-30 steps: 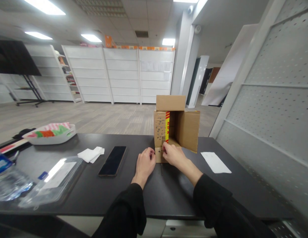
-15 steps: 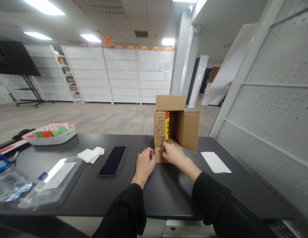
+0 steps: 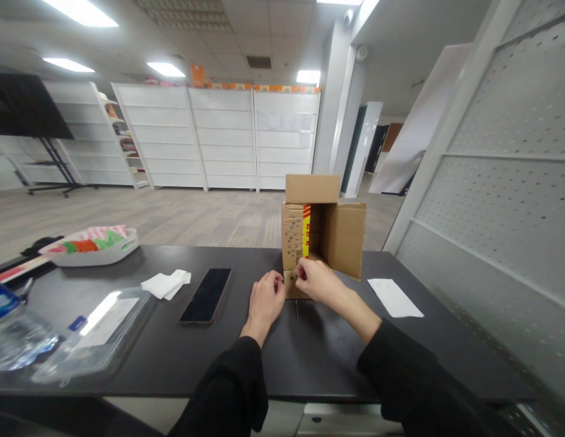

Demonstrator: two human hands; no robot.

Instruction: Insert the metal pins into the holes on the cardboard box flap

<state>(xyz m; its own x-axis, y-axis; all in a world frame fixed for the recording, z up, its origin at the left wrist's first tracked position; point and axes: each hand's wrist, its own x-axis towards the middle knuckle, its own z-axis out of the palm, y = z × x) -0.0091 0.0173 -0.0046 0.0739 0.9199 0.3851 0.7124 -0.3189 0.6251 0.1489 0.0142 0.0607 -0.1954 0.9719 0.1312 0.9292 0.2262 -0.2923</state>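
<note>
An open cardboard box [image 3: 295, 233] stands on the dark table, one flap raised at the top and another swung out to the right. Small dark spots dot its front panel beside a yellow and red tape strip [image 3: 306, 230]. My left hand [image 3: 266, 297] lies by the lower left edge, fingers curled against the box. At the lower front, my right hand [image 3: 316, 280] makes a closed pinch; whatever is between the fingertips is too small to make out. Below it, a thin rod-like piece [image 3: 297, 311] shows on the table in front of the box.
To the left lie a phone [image 3: 206, 295], folded tissues [image 3: 166, 284], a clear plastic case [image 3: 98, 334], a water bottle [image 3: 18, 331] and a white basket [image 3: 95, 258] with colourful contents. A white paper [image 3: 395, 298] lies right of the box. A perforated panel [image 3: 505, 200] borders the right side.
My right hand has shifted slightly, its wrist and forearm swinging a little right and down while the pinch stays at the box front. My left hand and the box look unchanged.
</note>
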